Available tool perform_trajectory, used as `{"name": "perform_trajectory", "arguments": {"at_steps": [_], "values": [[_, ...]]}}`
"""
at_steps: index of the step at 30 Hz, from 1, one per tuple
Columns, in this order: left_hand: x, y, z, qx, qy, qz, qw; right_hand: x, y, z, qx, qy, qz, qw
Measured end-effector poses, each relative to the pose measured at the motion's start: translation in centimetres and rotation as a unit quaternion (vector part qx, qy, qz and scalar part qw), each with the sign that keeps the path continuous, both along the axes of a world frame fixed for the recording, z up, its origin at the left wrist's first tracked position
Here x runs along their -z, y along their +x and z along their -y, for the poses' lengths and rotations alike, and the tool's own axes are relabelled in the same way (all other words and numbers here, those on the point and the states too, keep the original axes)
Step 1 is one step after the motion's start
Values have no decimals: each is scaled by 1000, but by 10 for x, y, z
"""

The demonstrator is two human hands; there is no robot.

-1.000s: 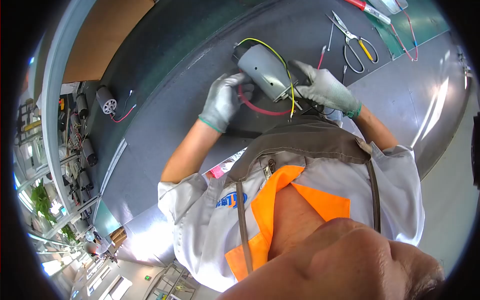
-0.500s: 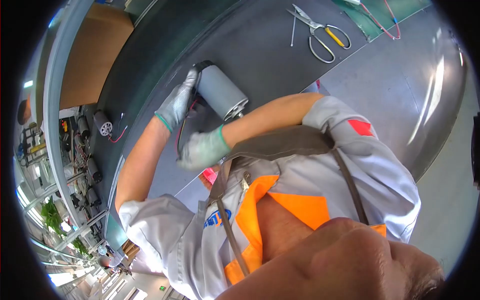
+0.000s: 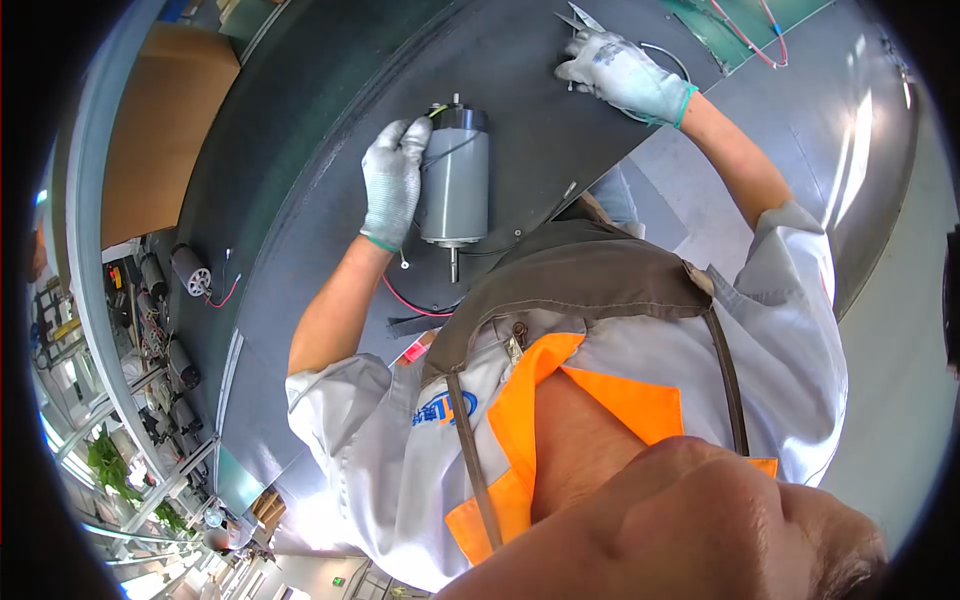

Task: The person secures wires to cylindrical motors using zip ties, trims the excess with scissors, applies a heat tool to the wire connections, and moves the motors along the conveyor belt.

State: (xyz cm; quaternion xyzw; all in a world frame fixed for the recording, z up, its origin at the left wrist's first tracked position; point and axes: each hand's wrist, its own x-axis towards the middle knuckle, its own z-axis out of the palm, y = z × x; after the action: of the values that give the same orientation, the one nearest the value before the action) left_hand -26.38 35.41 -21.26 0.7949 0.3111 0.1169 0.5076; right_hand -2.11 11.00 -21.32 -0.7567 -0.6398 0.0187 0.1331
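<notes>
A grey cylindrical motor (image 3: 460, 190) with a black end cap stands out in the middle of the dark table, its bare shaft pointing toward me. My left hand (image 3: 395, 178), in a pale glove with a green cuff, is closed on the motor's left side near the cap, where a yellow-green wire shows. A dark lead crosses the motor's body. At the upper right my gloved right hand (image 3: 625, 75) lies over the scissors (image 3: 583, 18), fingers bent down around their middle. The blade tips and part of a handle loop show; the palm covers the rest.
A smaller motor (image 3: 190, 270) with red and dark leads lies at the left. A red wire (image 3: 410, 303) with ring terminals runs below my left hand. A green mat (image 3: 735, 35) with red wires is at the upper right, a brown board (image 3: 165, 125) at the upper left.
My right hand has left the area beside the motor and gone up and right to the scissors. The motor has turned more upright in view, my left hand still at its cap end.
</notes>
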Motion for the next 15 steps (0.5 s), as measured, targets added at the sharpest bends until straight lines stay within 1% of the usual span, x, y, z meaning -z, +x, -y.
{"name": "perform_trajectory", "arguments": {"at_steps": [1,2,3,5,6,7,8,9,10,11,12,13,14,15], "values": [[-2,0,4,2,20,0,1000,5,1,-6,-11,-9,57,998],[-4,-1,4,15,70,-12,997,8,2,-11,-23,-17,114,993],[-3,0,3,11,72,-12,997,9,4,-14,-27,-15,114,993],[-1,-3,3,32,105,-21,994,13,3,-14,-99,-24,230,968],[-10,-1,5,56,118,-40,991,12,0,-11,-118,-9,265,957],[-25,2,3,50,120,-44,990,10,3,-12,-123,-5,262,957],[-42,7,1,105,139,-135,975,9,5,-13,-145,-11,244,959],[-51,9,0,157,155,-226,949,9,7,-11,-167,-17,225,960],[-55,11,-8,206,179,-237,933,13,13,-11,-136,-20,152,979],[-60,11,-11,198,180,-242,933,11,26,-11,-142,-18,83,986],[-71,14,-10,208,143,-289,924,7,29,-10,-95,0,-14,995],[-84,18,-9,216,104,-333,912,-1,28,-10,-47,17,-110,993],[-99,21,-10,230,46,-348,908,-10,23,-9,19,62,-307,949],[-115,25,-17,293,-11,-355,888,-21,11,-5,85,98,-493,860]]}}
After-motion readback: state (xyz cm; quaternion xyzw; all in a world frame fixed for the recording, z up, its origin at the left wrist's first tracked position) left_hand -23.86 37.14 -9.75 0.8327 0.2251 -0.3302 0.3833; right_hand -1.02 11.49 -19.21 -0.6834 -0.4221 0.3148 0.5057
